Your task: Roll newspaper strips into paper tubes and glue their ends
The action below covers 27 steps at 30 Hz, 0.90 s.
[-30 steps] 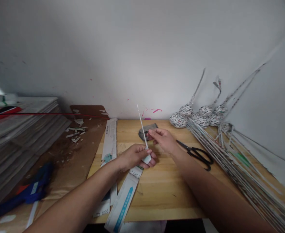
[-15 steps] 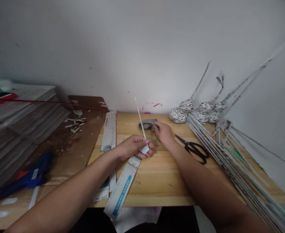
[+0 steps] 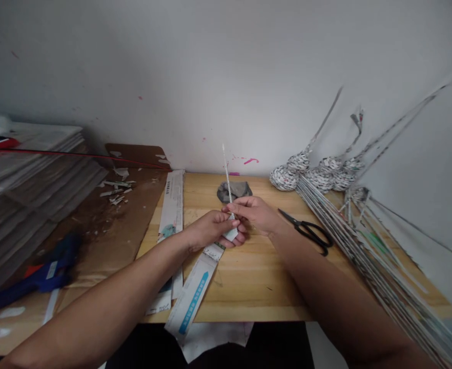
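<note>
My left hand [image 3: 216,230] is closed on a newspaper strip [image 3: 195,294], whose lower part slants down past the table's front edge. The strip's upper end is rolled into a thin pointed tube [image 3: 226,171] that sticks up above my fingers. Thumb and fingers of my right hand [image 3: 255,212] pinch this tube just above my left hand. Behind both hands a crumpled grey cloth [image 3: 238,190] lies on the wooden table [image 3: 249,287]. More printed paper strips [image 3: 173,200] lie to the left of my left hand.
Black-handled scissors [image 3: 308,230] lie right of my right hand. Beyond them are a bundle of long paper tubes [image 3: 339,238] and several woven paper gourd shapes [image 3: 285,177] by the wall. At left are a blue glue gun [image 3: 53,274], paper scraps [image 3: 116,192] and a tall paper stack [image 3: 29,189].
My right hand has let go of the grey cloth and come toward me, onto the paper tube. The cloth now lies spread out flatter. My left hand keeps its hold.
</note>
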Each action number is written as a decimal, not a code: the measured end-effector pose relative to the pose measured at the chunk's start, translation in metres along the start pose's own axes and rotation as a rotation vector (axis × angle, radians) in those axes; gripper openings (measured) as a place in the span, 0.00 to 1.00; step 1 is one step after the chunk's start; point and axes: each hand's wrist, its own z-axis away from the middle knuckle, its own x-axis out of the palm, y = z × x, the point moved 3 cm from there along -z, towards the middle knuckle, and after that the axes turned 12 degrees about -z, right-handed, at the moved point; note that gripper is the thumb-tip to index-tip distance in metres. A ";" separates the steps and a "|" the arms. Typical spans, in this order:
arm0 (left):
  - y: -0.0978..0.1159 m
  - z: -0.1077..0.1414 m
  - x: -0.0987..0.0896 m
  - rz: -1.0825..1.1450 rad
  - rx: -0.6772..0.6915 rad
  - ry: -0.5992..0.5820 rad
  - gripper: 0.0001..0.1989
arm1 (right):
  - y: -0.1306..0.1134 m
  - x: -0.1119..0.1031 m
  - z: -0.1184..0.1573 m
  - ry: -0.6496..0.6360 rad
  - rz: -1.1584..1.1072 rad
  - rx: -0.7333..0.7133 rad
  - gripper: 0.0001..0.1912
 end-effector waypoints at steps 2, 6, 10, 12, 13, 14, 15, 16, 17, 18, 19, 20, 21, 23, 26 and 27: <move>0.001 0.000 0.001 -0.006 -0.004 0.018 0.20 | 0.000 0.000 -0.001 0.074 -0.051 -0.007 0.19; 0.004 0.002 0.004 -0.042 -0.002 0.004 0.20 | 0.000 0.000 -0.002 0.144 -0.116 -0.023 0.19; 0.005 0.003 0.005 -0.090 0.027 -0.019 0.19 | 0.000 -0.001 -0.003 0.164 -0.110 -0.053 0.22; 0.004 0.002 0.005 -0.097 0.022 -0.015 0.19 | 0.000 -0.001 -0.003 0.195 -0.059 -0.075 0.23; 0.003 0.002 0.005 -0.098 0.011 -0.012 0.19 | -0.001 -0.001 -0.003 0.226 -0.020 -0.098 0.23; 0.003 0.002 0.005 -0.100 -0.002 -0.007 0.19 | -0.002 -0.001 -0.002 0.264 0.027 -0.130 0.24; 0.003 0.002 0.005 -0.102 -0.014 -0.004 0.18 | -0.003 -0.001 -0.002 0.302 0.073 -0.169 0.24; 0.003 0.002 0.005 -0.103 -0.026 0.000 0.18 | -0.005 -0.001 -0.002 0.327 0.109 -0.203 0.24; 0.003 0.003 0.005 -0.103 -0.036 0.002 0.19 | -0.006 -0.001 -0.002 0.325 0.130 -0.218 0.23; 0.004 0.003 0.005 -0.100 -0.045 0.001 0.19 | -0.006 -0.001 -0.002 0.299 0.134 -0.211 0.22; 0.004 0.003 0.005 -0.094 -0.051 0.000 0.20 | -0.006 -0.001 -0.003 0.255 0.125 -0.186 0.21; 0.005 0.004 0.005 -0.090 -0.055 -0.002 0.20 | -0.006 -0.001 -0.003 0.205 0.113 -0.152 0.21; 0.005 0.004 0.004 -0.087 -0.055 -0.004 0.20 | -0.007 -0.001 -0.003 0.162 0.110 -0.119 0.23; 0.005 0.004 0.002 -0.088 -0.050 -0.002 0.21 | -0.009 -0.003 -0.003 0.132 0.161 -0.104 0.24; 0.003 0.003 0.001 -0.095 -0.053 0.002 0.21 | -0.015 -0.006 -0.001 0.180 0.340 -0.213 0.21; 0.002 0.003 0.001 -0.098 -0.057 0.002 0.21 | -0.016 -0.007 0.000 0.205 0.396 -0.261 0.20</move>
